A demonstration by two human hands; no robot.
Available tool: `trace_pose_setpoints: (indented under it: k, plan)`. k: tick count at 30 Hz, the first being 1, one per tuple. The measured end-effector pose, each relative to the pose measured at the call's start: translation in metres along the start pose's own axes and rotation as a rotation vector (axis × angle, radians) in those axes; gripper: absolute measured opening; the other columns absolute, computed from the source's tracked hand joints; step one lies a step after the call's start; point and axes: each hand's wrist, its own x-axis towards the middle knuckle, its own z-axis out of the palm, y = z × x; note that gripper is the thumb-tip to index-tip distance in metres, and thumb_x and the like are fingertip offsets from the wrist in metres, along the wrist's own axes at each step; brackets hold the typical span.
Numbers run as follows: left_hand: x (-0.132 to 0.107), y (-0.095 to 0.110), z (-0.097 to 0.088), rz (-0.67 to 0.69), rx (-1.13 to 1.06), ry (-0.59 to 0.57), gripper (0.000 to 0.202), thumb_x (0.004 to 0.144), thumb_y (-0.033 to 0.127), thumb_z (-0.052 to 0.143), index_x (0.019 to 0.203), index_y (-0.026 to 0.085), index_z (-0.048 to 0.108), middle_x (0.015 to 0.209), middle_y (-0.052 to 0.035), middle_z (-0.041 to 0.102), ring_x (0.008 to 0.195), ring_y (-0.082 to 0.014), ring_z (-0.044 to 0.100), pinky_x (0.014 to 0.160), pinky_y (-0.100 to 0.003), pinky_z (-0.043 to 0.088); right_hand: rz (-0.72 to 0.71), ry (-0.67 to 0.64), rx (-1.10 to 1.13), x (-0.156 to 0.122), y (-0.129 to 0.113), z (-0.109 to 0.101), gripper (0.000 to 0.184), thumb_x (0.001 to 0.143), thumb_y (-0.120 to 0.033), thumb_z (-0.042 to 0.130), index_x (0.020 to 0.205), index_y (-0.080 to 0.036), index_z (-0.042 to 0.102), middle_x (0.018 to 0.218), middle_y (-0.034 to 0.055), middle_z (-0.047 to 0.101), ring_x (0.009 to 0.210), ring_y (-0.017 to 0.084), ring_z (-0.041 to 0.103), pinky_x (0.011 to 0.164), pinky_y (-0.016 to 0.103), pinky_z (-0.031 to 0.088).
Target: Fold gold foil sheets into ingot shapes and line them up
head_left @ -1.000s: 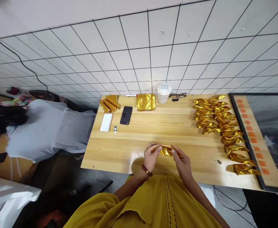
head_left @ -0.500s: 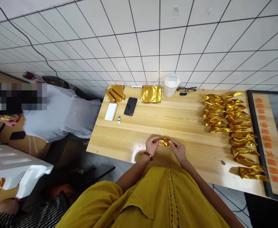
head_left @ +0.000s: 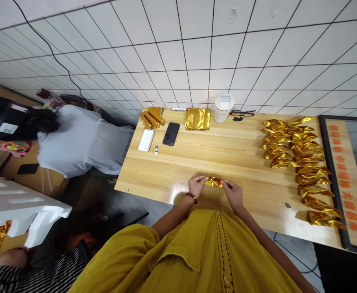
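Both my hands pinch a folded piece of gold foil paper just above the near edge of the wooden table. My left hand, with a red bead bracelet on the wrist, grips its left end. My right hand grips its right end. Fingers of both hands are closed on the foil.
Several folded gold foil pieces lie in rows at the table's right. At the back are a stack of flat gold sheets, gold bars, a black phone, a white power bank, a white cup and glasses. A person in a grey shirt sits to the left.
My hands have drawn closer together and the foil piece between them has become shorter and more compact. The camera view has shifted, showing more of the room at left.
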Motion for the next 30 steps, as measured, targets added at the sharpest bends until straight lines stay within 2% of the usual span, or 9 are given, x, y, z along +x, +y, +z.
trace_pose_setpoints:
  k: [4, 9, 12, 17, 23, 30]
  plan:
    - [-0.005, -0.006, 0.003, 0.025, 0.034, 0.000, 0.002, 0.074, 0.020, 0.078, 0.074, 0.019, 0.079, 0.075, -0.0054, 0.065, 0.079, -0.0196, 0.063, 0.083, -0.036, 0.053, -0.057, -0.018, -0.047, -0.005, 0.000, -0.003, 0.041, 0.074, -0.056, 0.068, 0.082, -0.018, 0.079, 0.086, 0.0097, 0.079, 0.080, 0.027, 0.072, 0.081, 0.041, 0.056]
    - [-0.010, 0.000, 0.005, 0.049, 0.047, -0.027, 0.009, 0.073, 0.010, 0.077, 0.072, 0.019, 0.080, 0.080, -0.0054, 0.066, 0.081, -0.0184, 0.062, 0.081, -0.033, 0.051, -0.112, -0.041, -0.098, -0.009, 0.000, -0.008, 0.039, 0.077, -0.053, 0.064, 0.084, -0.017, 0.079, 0.084, 0.0093, 0.078, 0.077, 0.026, 0.071, 0.079, 0.041, 0.056]
    - [-0.012, 0.004, 0.004, 0.045, 0.041, -0.013, 0.009, 0.075, 0.010, 0.076, 0.073, 0.018, 0.080, 0.082, -0.0058, 0.066, 0.083, -0.0190, 0.062, 0.083, -0.033, 0.050, -0.131, -0.064, -0.089, -0.010, -0.003, -0.010, 0.040, 0.078, -0.054, 0.064, 0.085, -0.018, 0.079, 0.086, 0.0086, 0.079, 0.078, 0.026, 0.071, 0.080, 0.040, 0.056]
    - [-0.018, 0.000, 0.003, 0.013, 0.023, 0.039, 0.008, 0.077, 0.016, 0.076, 0.084, 0.018, 0.080, 0.090, -0.0081, 0.070, 0.090, -0.0216, 0.064, 0.088, -0.036, 0.052, -0.049, -0.009, -0.027, -0.009, -0.004, -0.012, 0.046, 0.071, -0.061, 0.069, 0.082, -0.018, 0.079, 0.086, 0.0101, 0.079, 0.081, 0.028, 0.072, 0.081, 0.042, 0.057]
    - [-0.031, -0.005, 0.005, 0.006, -0.017, -0.019, 0.017, 0.084, 0.018, 0.070, 0.097, 0.017, 0.079, 0.102, -0.0099, 0.077, 0.098, -0.0241, 0.069, 0.100, -0.040, 0.050, -0.060, -0.030, -0.022, -0.010, -0.002, -0.013, 0.045, 0.072, -0.061, 0.068, 0.081, -0.018, 0.080, 0.086, 0.0103, 0.079, 0.080, 0.028, 0.072, 0.080, 0.041, 0.057]
    - [-0.035, -0.002, 0.004, 0.020, -0.053, -0.049, 0.019, 0.082, 0.015, 0.070, 0.098, 0.020, 0.080, 0.108, -0.0080, 0.077, 0.107, -0.0259, 0.068, 0.105, -0.040, 0.046, -0.104, -0.047, -0.067, -0.015, -0.005, -0.010, 0.040, 0.076, -0.053, 0.064, 0.084, -0.018, 0.080, 0.087, 0.0093, 0.079, 0.081, 0.028, 0.073, 0.082, 0.041, 0.056]
